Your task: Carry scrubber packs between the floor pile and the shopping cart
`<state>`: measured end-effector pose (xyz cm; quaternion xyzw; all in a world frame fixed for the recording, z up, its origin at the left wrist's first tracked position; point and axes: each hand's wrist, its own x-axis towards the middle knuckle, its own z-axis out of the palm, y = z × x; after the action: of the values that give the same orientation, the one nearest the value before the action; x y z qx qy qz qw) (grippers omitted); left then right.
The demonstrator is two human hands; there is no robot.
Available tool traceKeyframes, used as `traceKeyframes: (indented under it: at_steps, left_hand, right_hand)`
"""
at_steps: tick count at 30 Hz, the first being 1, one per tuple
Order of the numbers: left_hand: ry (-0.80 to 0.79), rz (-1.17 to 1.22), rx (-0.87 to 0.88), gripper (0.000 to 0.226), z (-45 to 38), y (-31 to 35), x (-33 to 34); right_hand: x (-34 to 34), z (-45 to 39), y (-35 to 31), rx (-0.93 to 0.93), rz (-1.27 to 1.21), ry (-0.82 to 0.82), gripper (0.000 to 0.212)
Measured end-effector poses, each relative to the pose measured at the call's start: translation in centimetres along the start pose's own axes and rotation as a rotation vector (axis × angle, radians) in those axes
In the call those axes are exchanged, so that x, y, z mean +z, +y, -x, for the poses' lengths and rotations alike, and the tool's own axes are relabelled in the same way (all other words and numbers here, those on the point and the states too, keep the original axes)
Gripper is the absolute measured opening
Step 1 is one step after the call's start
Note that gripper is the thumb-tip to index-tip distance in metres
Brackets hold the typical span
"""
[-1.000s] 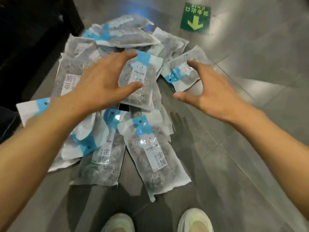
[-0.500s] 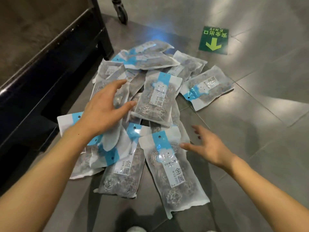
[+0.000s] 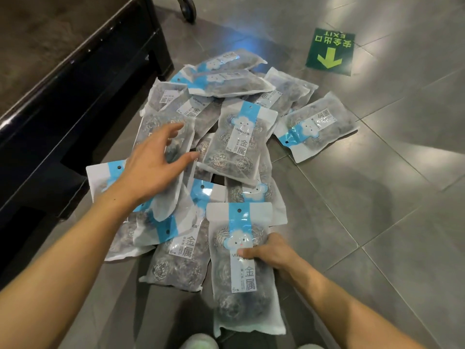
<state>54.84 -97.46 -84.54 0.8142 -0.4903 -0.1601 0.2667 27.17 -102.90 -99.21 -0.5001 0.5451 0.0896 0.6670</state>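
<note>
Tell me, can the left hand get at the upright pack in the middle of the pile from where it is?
Probably yes. The left hand hovers open over the pile, its thumb tip beside the middle pack, which lies on top with nothing over it. The right hand is busy with the nearest pack.

one head-worn wide-angle view looks steeply down, close over the packets (image 3: 236, 137) on the floor (image 3: 377, 222).

Clear scourer packet (image 3: 241, 273) flat on floor

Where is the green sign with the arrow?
The green sign lies flat on the grey floor at the upper right of the head view, beyond the pile of packets and apart from it.
</note>
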Motion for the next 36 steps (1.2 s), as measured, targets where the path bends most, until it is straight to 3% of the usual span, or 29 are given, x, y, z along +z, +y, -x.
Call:
traceKeyframes:
  at_steps: [5,12,15,20,24,27,36]
  left_hand:
    - [0.019,0.0,-0.055,0.067,0.1,-1.7,0.2]
    - [0.167,0.077,-0.319,0.061,-0.6,-5.4,-0.2]
    - [0.163,0.171,-0.455,0.071,-1.3,-6.7,-0.6]
    - [0.076,0.456,-0.678,0.089,-2.1,-7.0,-0.1]
    - [0.031,0.529,-0.711,0.055,-2.8,-6.8,0.2]
    - [-0.121,0.556,-0.747,0.063,-3.2,-6.3,0.3]
    - [-0.275,0.734,-0.534,0.045,-1.6,-3.2,2.1]
  right_hand:
    - [0.3,1.6,0.1,-0.114,-0.151,-0.033,0.041]
    - [-2.0,3.6,-1.7,-0.328,-0.429,-0.016,0.051]
    - [-2.7,4.0,-2.5,-0.362,-0.519,0.016,0.051]
    - [-3.1,4.3,-3.6,-0.387,-0.6,0.021,0.076]
    - [-3.6,4.5,-4.5,-0.425,-0.643,0.009,0.07]
    - [-4.0,4.8,-5.4,-0.458,-0.671,0.007,0.049]
    - [-4.9,5.2,-6.7,-0.49,-0.662,0.081,0.047]
